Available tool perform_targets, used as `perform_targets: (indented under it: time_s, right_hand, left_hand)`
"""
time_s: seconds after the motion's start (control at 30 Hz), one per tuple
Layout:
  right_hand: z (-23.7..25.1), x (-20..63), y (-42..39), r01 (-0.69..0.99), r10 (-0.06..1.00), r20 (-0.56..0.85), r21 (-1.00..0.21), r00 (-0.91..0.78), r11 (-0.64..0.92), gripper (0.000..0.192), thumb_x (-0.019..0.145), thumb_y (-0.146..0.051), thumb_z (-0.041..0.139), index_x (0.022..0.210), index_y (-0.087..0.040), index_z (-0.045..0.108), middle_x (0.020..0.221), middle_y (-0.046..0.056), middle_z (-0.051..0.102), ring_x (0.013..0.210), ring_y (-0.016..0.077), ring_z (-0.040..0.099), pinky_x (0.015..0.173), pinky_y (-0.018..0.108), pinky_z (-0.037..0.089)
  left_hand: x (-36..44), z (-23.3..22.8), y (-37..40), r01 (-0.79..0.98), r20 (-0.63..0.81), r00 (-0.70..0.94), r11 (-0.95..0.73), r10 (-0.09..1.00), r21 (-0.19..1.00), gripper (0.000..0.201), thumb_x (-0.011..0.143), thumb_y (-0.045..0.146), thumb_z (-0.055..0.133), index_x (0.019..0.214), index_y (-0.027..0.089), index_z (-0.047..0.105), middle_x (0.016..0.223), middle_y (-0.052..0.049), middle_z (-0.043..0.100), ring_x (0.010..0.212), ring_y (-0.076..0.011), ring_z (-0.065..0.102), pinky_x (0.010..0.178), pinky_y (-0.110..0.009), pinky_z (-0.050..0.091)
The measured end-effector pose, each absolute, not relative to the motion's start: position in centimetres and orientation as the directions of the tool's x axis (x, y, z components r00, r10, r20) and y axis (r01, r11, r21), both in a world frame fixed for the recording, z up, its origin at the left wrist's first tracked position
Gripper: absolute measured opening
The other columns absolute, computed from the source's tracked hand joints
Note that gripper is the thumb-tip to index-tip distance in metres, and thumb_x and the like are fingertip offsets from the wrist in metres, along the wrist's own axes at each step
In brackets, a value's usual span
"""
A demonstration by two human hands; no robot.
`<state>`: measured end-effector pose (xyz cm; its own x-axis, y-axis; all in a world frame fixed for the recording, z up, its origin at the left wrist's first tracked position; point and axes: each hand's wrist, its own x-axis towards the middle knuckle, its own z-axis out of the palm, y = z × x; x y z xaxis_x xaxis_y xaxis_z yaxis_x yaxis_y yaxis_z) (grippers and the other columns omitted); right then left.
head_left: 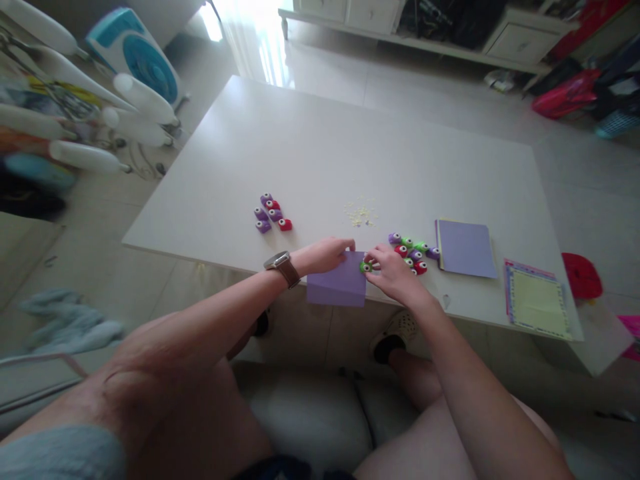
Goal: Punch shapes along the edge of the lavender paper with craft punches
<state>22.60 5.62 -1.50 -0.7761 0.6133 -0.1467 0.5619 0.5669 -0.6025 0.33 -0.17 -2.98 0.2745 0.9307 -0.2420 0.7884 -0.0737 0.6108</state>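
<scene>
A sheet of purple paper (336,283) lies at the table's front edge, its lower part hanging over the side. My left hand (330,255) holds it down at the upper left, fingers bent. In my right hand (389,270) is a small green craft punch (366,267) with an eye on top, gripped at the sheet's right edge. How far the paper sits inside the punch is hidden. Just right of that hand, several green, red and purple punches (415,255) stand in a cluster. Pale yellow paper bits (361,213) are scattered beyond the sheet.
Several purple and red punches (270,212) form a group on the left of the white table (320,147). To the right lie a stack of purple paper (466,247) and yellow sheets (537,300) with punched borders. A small clear object (447,301) rests near the front edge.
</scene>
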Motion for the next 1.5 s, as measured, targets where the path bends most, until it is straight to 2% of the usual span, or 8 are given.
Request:
perform_targets:
  time_s: [0.33,0.53,0.8,0.9,1.07,1.27,1.4,1.5]
  right_hand:
    - [-2.6,22.3,5.8,0.573,0.594,-0.171,-0.564,-0.786,0.595,0.013,0.085,-0.005,0.068,0.091,-0.017,0.066,0.096,0.003,0.058,0.084,0.0172,0.058,0.080,0.027,0.043]
    - [-2.3,22.1,5.8,0.580,0.589,-0.185,-0.549,-0.786,0.602,0.013,0.087,-0.004,0.067,0.091,-0.017,0.066,0.092,0.003,0.058,0.082,0.0179,0.057,0.077,0.027,0.042]
    - [-2.2,22.0,5.8,0.574,0.581,-0.184,-0.546,-0.793,0.610,0.013,0.087,-0.005,0.068,0.091,-0.017,0.068,0.091,0.004,0.059,0.083,0.0182,0.057,0.076,0.027,0.041]
    - [-2.1,22.0,5.8,0.577,0.582,-0.189,-0.546,-0.791,0.607,0.013,0.087,-0.005,0.068,0.092,-0.017,0.068,0.091,0.003,0.058,0.082,0.0180,0.056,0.076,0.027,0.041]
    - [-1.7,21.9,5.7,0.594,0.587,-0.212,-0.541,-0.782,0.596,0.011,0.087,-0.006,0.067,0.090,-0.017,0.067,0.091,0.004,0.058,0.080,0.0174,0.055,0.074,0.027,0.040]
    - [-1.6,21.9,5.6,0.621,0.603,-0.226,-0.508,-0.765,0.597,0.011,0.087,-0.009,0.069,0.093,-0.018,0.068,0.094,0.004,0.060,0.084,0.0189,0.058,0.076,0.029,0.041]
    - [-1.7,22.0,5.6,0.625,0.601,-0.234,-0.499,-0.764,0.600,0.011,0.087,-0.010,0.069,0.094,-0.018,0.068,0.096,0.005,0.063,0.085,0.0199,0.059,0.077,0.029,0.043]
    - [-1.6,22.1,5.9,0.609,0.603,-0.232,-0.570,-0.763,0.551,0.025,0.082,-0.006,0.071,0.103,-0.018,0.068,0.103,0.006,0.067,0.093,0.0208,0.062,0.083,0.029,0.047]
  left_hand:
    - [0.9,-3.8,-0.4,0.779,-0.242,0.255,-0.051,0.936,0.625,0.039,0.091,0.009,0.048,0.125,0.019,0.065,0.100,-0.008,0.075,0.095,-0.0220,0.069,0.085,-0.031,0.051]
    - [1.2,-4.6,-0.6,0.743,-0.136,0.298,-0.140,0.945,0.654,0.038,0.084,0.008,0.056,0.120,0.016,0.064,0.115,-0.011,0.070,0.108,-0.0243,0.065,0.091,-0.032,0.051]
    - [1.7,-5.6,-0.8,0.731,-0.102,0.302,-0.161,0.948,0.663,0.040,0.084,0.006,0.055,0.122,0.017,0.060,0.115,-0.009,0.064,0.104,-0.0228,0.063,0.092,-0.033,0.050]
    - [1.9,-5.6,-0.9,0.734,-0.099,0.270,-0.138,0.958,0.665,0.041,0.084,0.007,0.059,0.124,0.019,0.059,0.116,-0.009,0.062,0.106,-0.0227,0.060,0.095,-0.034,0.049]
    - [2.2,-4.9,-1.3,0.828,-0.063,0.119,-0.064,0.991,0.558,0.043,0.084,0.020,0.075,0.125,0.022,0.061,0.123,-0.011,0.059,0.121,-0.0308,0.053,0.100,-0.043,0.046]
    - [2.5,-4.5,-1.2,0.777,-0.203,0.160,0.003,0.966,0.629,0.016,0.088,0.018,0.069,0.104,0.019,0.066,0.099,-0.006,0.069,0.091,-0.0229,0.064,0.080,-0.033,0.048]
    - [2.5,-4.6,-1.1,0.768,-0.201,0.181,-0.011,0.963,0.640,0.010,0.089,0.019,0.066,0.099,0.018,0.067,0.095,-0.005,0.071,0.088,-0.0218,0.064,0.078,-0.032,0.048]
    - [2.4,-4.7,-1.1,0.766,-0.193,0.187,-0.020,0.963,0.642,0.011,0.089,0.019,0.066,0.100,0.018,0.067,0.096,-0.006,0.071,0.089,-0.0213,0.064,0.077,-0.031,0.048]
